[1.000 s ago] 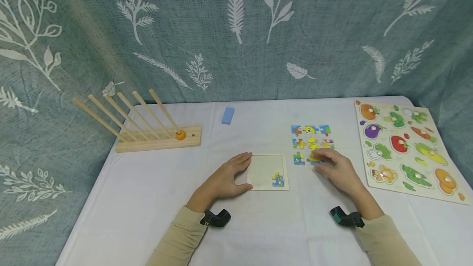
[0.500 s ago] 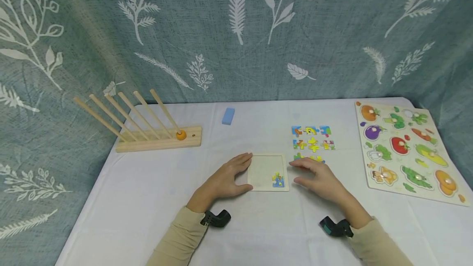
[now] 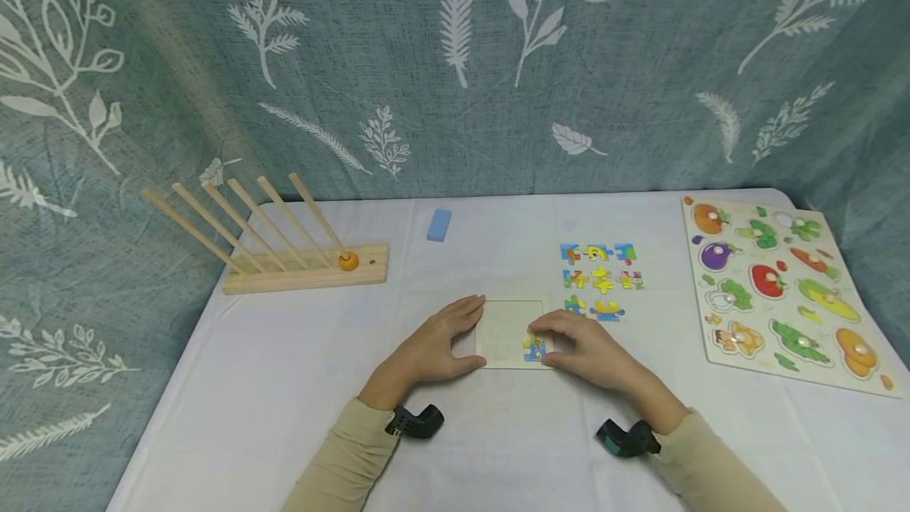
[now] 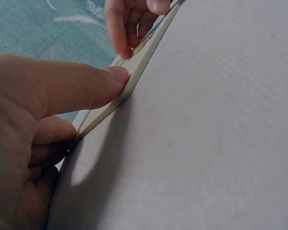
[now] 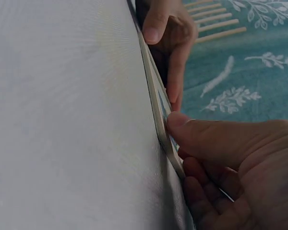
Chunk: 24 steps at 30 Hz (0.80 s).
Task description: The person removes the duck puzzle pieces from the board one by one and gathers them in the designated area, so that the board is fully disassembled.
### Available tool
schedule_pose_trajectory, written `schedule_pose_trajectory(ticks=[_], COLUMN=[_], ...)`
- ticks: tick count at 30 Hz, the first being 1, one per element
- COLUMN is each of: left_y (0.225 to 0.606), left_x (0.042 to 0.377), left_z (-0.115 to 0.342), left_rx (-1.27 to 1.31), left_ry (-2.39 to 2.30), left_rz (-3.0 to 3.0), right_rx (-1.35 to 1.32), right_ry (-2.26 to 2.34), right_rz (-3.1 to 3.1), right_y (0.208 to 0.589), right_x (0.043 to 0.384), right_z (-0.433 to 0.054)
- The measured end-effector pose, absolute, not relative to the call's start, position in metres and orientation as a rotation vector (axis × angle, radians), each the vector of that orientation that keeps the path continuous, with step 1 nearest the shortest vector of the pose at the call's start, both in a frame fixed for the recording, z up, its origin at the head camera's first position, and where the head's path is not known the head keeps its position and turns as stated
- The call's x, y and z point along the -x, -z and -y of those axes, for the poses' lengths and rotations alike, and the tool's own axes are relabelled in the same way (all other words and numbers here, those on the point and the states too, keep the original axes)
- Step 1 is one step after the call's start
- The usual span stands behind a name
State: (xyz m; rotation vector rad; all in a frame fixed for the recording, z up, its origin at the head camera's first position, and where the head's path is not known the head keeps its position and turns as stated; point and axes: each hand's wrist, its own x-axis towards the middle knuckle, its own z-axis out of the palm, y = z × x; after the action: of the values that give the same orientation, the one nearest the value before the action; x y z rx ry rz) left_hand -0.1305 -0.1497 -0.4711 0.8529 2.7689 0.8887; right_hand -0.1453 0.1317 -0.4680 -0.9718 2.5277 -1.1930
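A pale wooden puzzle tray (image 3: pixel 501 330) lies flat on the white cloth. My left hand (image 3: pixel 441 342) holds its left side, the thumb at the near corner and the fingertips at the far one. In the left wrist view that thumb (image 4: pixel 96 86) lies on the tray's rim. Over the tray's right edge is my right hand (image 3: pixel 586 350), thumb and fingertips touching around a yellow and blue jigsaw piece (image 3: pixel 533 348) in the near right corner. The right wrist view shows the right thumb (image 5: pixel 201 134) on the rim; its other fingers are partly hidden.
Several loose jigsaw pieces (image 3: pixel 602 281) lie in rows right of the tray. A knobbed vegetable puzzle board (image 3: pixel 789 291) is farther right. At the left stands a wooden peg rack (image 3: pixel 306 275) with an orange bead (image 3: pixel 348 261); a blue block (image 3: pixel 438 224) lies behind.
My right hand has moved left from the loose jigsaw pieces to the near right corner of the tray. The left hand and the tray have stayed in place.
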Motion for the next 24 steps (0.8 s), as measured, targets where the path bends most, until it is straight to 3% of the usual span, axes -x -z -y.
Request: schedule_pose_trajectory(ticks=[24], left_y=[0.4711], left_x=[0.1298], left_z=[0.1494], left_rx=[-0.855], left_ry=[-0.879], left_rz=[-2.768], right_rx=[1.021], right_ry=[1.125], right_rz=[-2.581], right_y=[0.4727], right_x=[0.1476], right_z=[-0.1257])
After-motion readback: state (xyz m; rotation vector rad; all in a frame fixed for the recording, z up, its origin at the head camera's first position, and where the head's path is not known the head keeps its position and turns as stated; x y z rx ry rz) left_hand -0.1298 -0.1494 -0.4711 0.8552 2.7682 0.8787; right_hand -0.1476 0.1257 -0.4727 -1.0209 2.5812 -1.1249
